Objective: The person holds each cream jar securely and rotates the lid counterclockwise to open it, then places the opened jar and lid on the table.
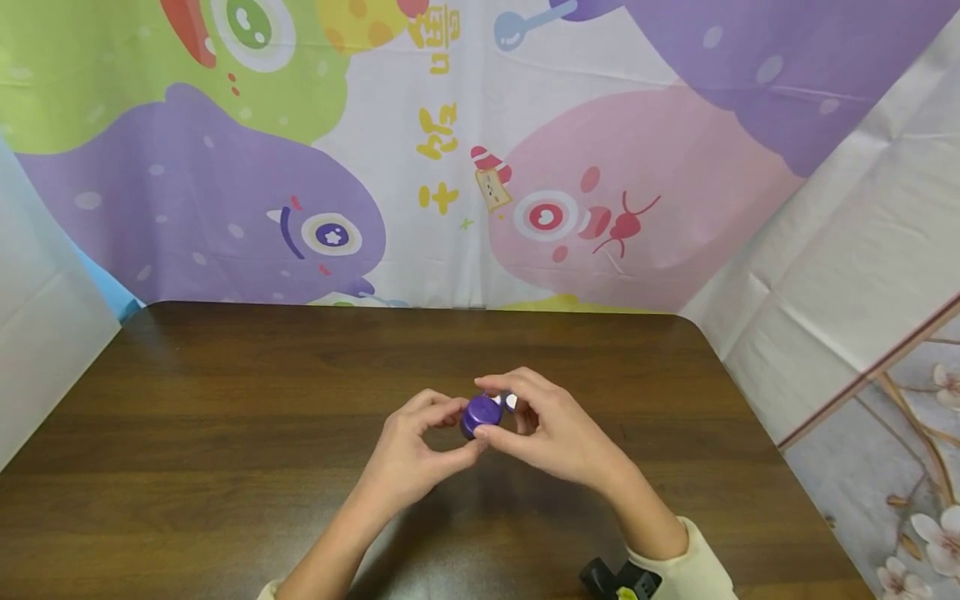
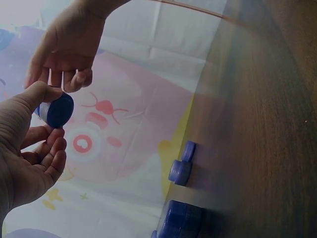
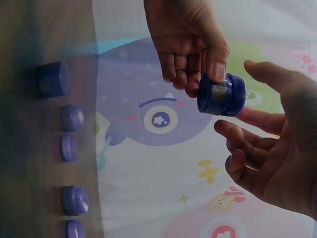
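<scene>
In the head view, saw a small purple jar (image 1: 482,415) just below centre, round and glossy on top, between left hand (image 1: 405,450) and right hand (image 1: 558,429), raised over the table (image 1: 225,400). In the left wrist view, found its flat end dark blue in shade, left of frame, pinched between left thumb and fingers. In the right wrist view, right of centre, noticed a seam around its side, a gold-flecked patch and right fingers relaxed, thumb clear of it. Made out other purple pieces (image 3: 75,200) down the left side.
</scene>
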A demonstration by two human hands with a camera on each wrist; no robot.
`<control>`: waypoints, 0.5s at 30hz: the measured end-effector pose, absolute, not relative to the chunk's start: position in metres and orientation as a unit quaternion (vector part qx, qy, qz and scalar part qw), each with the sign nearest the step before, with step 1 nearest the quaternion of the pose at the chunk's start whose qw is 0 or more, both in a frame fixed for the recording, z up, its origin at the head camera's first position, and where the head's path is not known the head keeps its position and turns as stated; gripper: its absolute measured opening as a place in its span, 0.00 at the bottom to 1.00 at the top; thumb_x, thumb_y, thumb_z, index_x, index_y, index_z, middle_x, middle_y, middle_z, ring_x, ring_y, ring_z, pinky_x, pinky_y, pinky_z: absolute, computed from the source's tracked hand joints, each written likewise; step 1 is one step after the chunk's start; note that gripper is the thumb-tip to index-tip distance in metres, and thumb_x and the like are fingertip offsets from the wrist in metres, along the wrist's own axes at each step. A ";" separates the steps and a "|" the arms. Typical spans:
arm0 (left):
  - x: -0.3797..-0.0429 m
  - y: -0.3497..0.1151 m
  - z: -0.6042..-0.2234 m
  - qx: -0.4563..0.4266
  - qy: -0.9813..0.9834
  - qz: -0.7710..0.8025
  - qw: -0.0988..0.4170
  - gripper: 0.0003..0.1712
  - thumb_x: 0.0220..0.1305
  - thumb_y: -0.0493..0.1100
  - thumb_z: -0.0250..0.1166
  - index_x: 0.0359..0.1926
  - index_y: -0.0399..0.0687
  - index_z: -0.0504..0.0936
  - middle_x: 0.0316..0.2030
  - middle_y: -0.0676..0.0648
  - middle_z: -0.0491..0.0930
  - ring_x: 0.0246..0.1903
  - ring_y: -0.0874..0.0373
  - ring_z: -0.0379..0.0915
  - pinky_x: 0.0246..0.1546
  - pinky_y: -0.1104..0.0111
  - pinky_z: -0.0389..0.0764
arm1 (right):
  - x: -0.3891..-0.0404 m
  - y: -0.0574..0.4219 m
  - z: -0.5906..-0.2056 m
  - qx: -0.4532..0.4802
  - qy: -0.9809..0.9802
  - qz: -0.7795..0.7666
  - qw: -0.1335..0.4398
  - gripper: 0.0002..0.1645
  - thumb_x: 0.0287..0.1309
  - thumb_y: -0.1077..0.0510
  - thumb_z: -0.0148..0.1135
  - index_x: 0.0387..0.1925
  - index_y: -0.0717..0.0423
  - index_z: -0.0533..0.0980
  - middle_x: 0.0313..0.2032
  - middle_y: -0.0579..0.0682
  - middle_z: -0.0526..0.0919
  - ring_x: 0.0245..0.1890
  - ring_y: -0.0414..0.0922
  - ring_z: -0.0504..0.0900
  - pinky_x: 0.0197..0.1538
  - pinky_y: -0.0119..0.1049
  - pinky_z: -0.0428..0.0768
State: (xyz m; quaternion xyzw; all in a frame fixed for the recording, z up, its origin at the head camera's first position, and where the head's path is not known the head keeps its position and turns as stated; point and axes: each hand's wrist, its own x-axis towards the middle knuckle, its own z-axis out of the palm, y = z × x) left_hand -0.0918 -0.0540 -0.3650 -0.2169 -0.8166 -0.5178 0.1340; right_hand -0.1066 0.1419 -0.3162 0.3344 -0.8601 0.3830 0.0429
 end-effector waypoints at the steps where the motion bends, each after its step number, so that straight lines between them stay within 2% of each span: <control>1: -0.092 -0.054 -0.365 -0.216 -0.817 -0.518 0.133 0.18 0.46 0.40 0.74 0.41 0.45 0.84 0.34 0.55 0.79 0.37 0.63 0.76 0.42 0.65 0.80 | -0.107 0.142 -0.316 0.330 -0.861 0.384 0.046 0.27 0.50 0.53 0.69 0.54 0.50 0.75 0.37 0.43 0.76 0.24 0.34 0.67 0.25 0.25 0.70; 5: -0.092 -0.054 -0.365 -0.215 -0.818 -0.518 0.129 0.18 0.46 0.40 0.74 0.42 0.46 0.84 0.35 0.55 0.79 0.37 0.63 0.76 0.42 0.66 0.80 | -0.107 0.143 -0.319 0.334 -0.859 0.385 0.043 0.23 0.52 0.55 0.68 0.51 0.53 0.77 0.36 0.44 0.77 0.22 0.33 0.66 0.23 0.25 0.69; 9: -0.092 -0.054 -0.365 -0.217 -0.817 -0.519 0.130 0.18 0.46 0.41 0.74 0.42 0.46 0.84 0.35 0.54 0.79 0.37 0.63 0.76 0.42 0.65 0.81 | -0.107 0.143 -0.319 0.347 -0.854 0.387 0.023 0.24 0.53 0.59 0.65 0.54 0.51 0.75 0.42 0.44 0.77 0.23 0.35 0.68 0.24 0.25 0.71; 12: -0.093 -0.054 -0.364 -0.216 -0.817 -0.517 0.136 0.18 0.45 0.40 0.74 0.41 0.45 0.84 0.35 0.55 0.79 0.37 0.63 0.76 0.42 0.66 0.81 | -0.107 0.143 -0.318 0.343 -0.856 0.387 0.021 0.27 0.53 0.56 0.66 0.57 0.49 0.72 0.42 0.43 0.76 0.23 0.36 0.68 0.25 0.25 0.71; 15: -0.093 -0.054 -0.364 -0.216 -0.818 -0.513 0.142 0.18 0.45 0.41 0.74 0.41 0.45 0.84 0.34 0.55 0.78 0.36 0.61 0.77 0.41 0.68 0.80 | -0.107 0.142 -0.318 0.329 -0.862 0.384 0.036 0.27 0.53 0.52 0.68 0.55 0.49 0.74 0.39 0.43 0.76 0.23 0.35 0.68 0.25 0.25 0.70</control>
